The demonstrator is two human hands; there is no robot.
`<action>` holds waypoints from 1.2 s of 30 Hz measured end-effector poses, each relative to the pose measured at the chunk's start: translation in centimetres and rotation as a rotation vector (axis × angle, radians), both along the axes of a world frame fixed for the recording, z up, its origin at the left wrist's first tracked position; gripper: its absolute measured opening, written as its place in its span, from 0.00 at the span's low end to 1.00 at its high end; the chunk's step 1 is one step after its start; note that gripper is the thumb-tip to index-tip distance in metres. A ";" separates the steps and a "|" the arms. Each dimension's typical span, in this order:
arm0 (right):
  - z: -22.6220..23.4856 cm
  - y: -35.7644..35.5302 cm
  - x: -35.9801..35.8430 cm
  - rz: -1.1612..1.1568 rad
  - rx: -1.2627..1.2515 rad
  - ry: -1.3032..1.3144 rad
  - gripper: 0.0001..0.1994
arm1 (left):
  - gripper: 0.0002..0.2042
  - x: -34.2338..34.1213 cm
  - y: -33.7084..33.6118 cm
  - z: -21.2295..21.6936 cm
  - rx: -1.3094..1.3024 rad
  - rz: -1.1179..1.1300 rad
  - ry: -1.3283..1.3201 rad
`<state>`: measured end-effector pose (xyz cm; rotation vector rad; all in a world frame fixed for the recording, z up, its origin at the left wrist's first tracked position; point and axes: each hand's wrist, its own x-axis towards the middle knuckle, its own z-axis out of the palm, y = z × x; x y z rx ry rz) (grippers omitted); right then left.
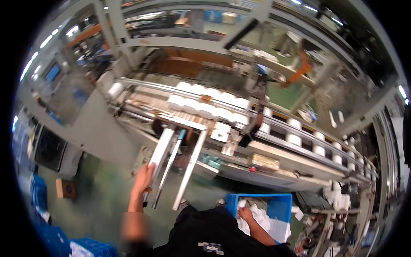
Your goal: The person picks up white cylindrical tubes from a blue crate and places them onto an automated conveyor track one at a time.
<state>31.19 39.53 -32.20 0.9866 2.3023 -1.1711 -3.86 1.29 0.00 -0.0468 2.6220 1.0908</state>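
Observation:
My left hand (144, 176) is closed around the edge of a long white rail (162, 147) that juts from the machine's front toward me. Beside it run a thin metal rod (169, 165) with a teal end and a second white rail (190, 169). My right hand (245, 213) is over the left side of a blue bin (280, 200), fingers curled at a small white piece (242, 204); blur hides its kind. Crumpled white material (259, 217) fills much of the bin. Two rows of white rolls (206, 110) lie on the machine bed ahead.
More white rolls (293, 132) stand spaced along a conveyor to the right, behind metal guide bars. A black-ended arm (252, 130) crosses the line. A cardboard box (66, 188) sits on the green floor at left, with blue crates (92, 247) at lower left.

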 end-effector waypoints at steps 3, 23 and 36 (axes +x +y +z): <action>4.0 1.6 -4.4 -0.207 0.380 0.355 0.17 | 0.25 0.9 -1.8 -2.7 -0.019 0.054 0.140; 28.9 32.8 -14.3 -0.429 1.106 0.375 0.23 | 0.23 -0.1 -2.2 -4.0 0.018 -0.008 0.136; 30.5 21.4 -23.6 -0.233 0.597 0.617 0.15 | 0.24 0.6 0.1 1.5 -0.037 -0.040 -0.063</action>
